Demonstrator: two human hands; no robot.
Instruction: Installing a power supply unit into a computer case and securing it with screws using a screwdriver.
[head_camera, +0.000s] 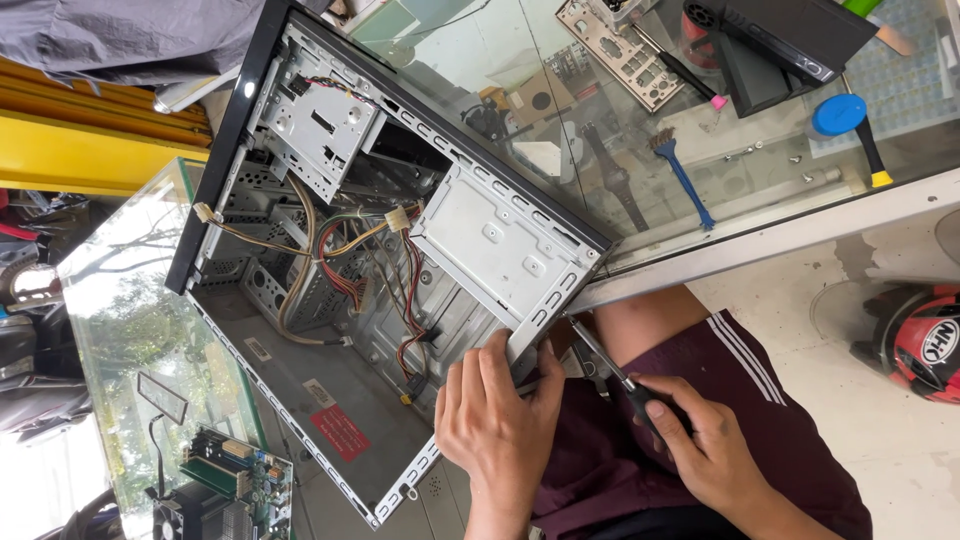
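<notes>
Two hands work an opened, board-less grey metal computer case (330, 300): left hand (497, 420) grips its rear edge; right hand (700, 440), at four o'clock, holds a black-handled screwdriver (610, 368) against the frame.

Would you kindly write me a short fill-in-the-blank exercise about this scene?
1. The right hand holds a ____.
2. The left hand grips the open computer ____.
3. On the glass counter lies a brush coloured ____.

Missing words: screwdriver; case; blue.
</notes>
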